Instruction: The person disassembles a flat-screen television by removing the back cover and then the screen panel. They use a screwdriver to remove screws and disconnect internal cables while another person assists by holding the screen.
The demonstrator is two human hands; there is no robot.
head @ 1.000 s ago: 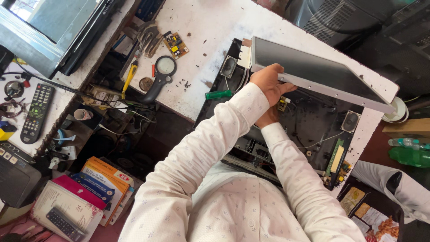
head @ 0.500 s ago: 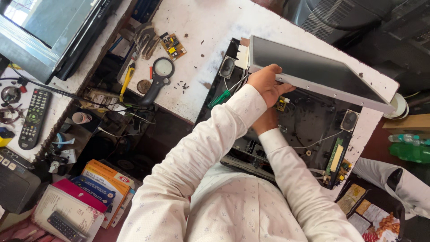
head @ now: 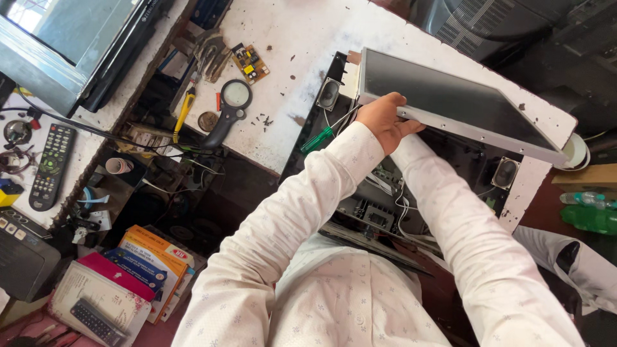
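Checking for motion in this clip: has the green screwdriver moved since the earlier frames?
Yes. The screwdriver lay apart from the sleeve, level beside the speaker; now it tilts, shaft toward the left hand, by the cuff.

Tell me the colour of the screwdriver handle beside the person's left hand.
Green, translucent-looking; the screwdriver shows in the head view, just by the left hand.

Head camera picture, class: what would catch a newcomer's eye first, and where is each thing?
The flat screen panel, tilted up at upper right over an opened black casing, stands out first. The left hand grips its lower edge with a green screwdriver alongside. A magnifying glass lies on the white table.
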